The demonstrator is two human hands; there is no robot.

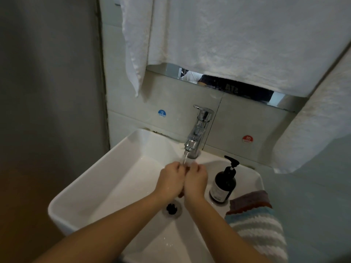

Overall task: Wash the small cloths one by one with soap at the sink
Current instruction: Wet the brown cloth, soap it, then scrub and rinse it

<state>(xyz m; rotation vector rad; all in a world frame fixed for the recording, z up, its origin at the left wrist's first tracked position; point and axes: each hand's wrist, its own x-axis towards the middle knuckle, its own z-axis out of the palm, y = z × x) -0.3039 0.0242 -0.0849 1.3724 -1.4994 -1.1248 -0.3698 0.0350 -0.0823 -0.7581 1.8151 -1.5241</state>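
Over the white rectangular ceramic sink point(98, 179), both hands are pressed together right under the running chrome tap point(199, 130). A thin stream of water point(185, 158) falls straight onto the knuckles. The left hand point(170, 180) and the right hand point(195, 181) sit side by side, touching, fingers curled inward on both. Between them shows just a sliver of something dark reddish-brown point(187, 169), and again below at the heels of the palms. It looks like a small cloth bunched up in the grip, though most of it is hidden by the hands. Both sets of fingers are clenched around it.

Below the wrists, the round drain with its black stopper point(171, 207) sits in the basin floor, with water droplets scattered nearby.

On the right rim of the sink stands a dark brown pump bottle of soap point(224, 185), upright, just beside the right hand but apart from it. Near that bottle, at the sink's right front corner, lies a pile of folded cloths: a grey-purple one point(250, 199) on top, a red edge beneath it, and a blue-and-white striped one point(260, 230) nearest the camera.

A large white towel point(228, 38) hangs on the wall above.
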